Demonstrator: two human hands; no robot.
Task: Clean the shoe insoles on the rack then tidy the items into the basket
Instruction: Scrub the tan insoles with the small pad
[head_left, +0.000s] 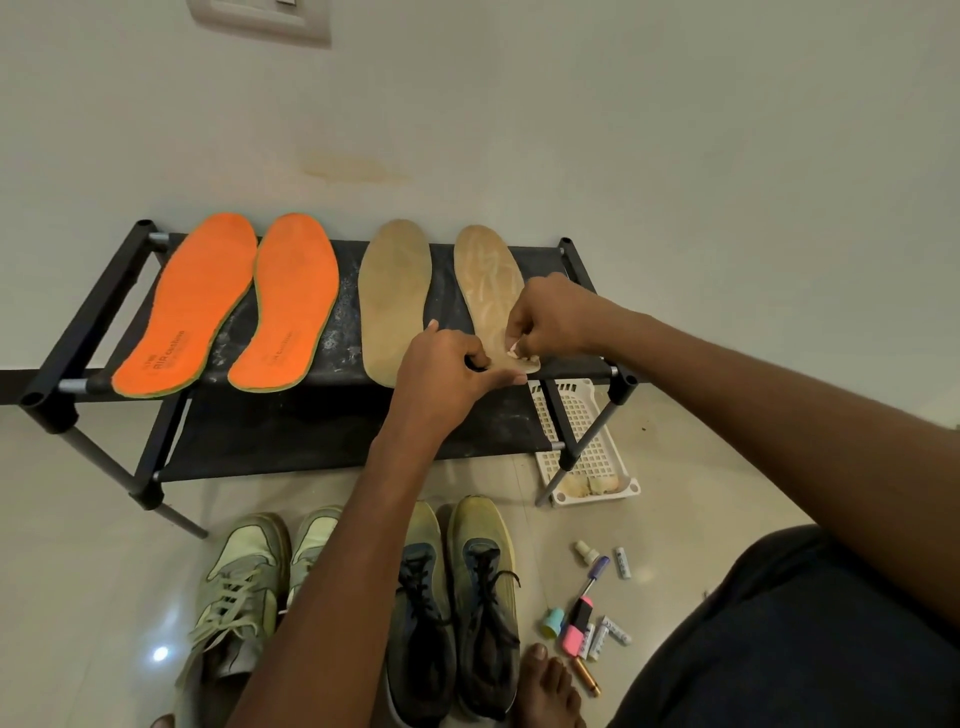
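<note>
Nearest us, dark shoes (457, 613) and pale sneakers (244, 587) sit on the floor beside scattered markers (582, 618). Farther on, our left hand (441, 374) pins the right tan insole (491, 291) at its heel, while our right hand (550, 317) pinches a white wipe (514, 349) against it. Both lie on the rack (332, 332), with the basket (587, 441) beneath and orange insoles (234, 301) at the left.

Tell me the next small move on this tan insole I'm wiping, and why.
Probably stroke the small white wad in the right hand up toward the toe of the right tan insole. The left hand already pins its heel on the rack, and pale streaks cover its upper part.
</note>
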